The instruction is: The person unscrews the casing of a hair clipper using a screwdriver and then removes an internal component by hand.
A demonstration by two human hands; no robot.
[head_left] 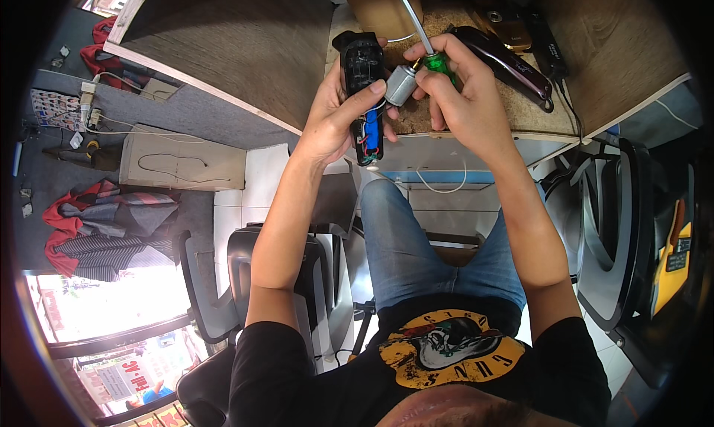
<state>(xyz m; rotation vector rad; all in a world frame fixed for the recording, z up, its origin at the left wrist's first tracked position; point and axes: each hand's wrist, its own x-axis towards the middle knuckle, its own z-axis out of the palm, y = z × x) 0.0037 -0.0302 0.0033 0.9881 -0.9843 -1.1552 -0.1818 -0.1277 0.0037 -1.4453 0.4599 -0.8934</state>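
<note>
My left hand (pixel 333 114) is wrapped round an opened black hair clipper housing (pixel 363 66), held upright over the bench's front edge. A blue battery (pixel 371 129) and thin coloured wires show in its lower half. Beside it, between my two hands, is a small silver motor (pixel 401 86) with a brass-coloured shaft; my left thumb reaches to its near side. My right hand (pixel 465 92) is closed round a screwdriver with a green handle (pixel 439 65), its long metal shank pointing up and away. The right fingertips are at the motor's shaft; whether they pinch it I cannot tell.
On the wooden bench (pixel 476 118) lies a dark, shiny hair clipper (pixel 506 68), with a gold-coloured device (pixel 507 31) and a black corded one (pixel 547 49) behind it. Wooden side panels flank the bench. Chairs (pixel 621 233) stand at both sides; clothes (pixel 111 222) lie at the left.
</note>
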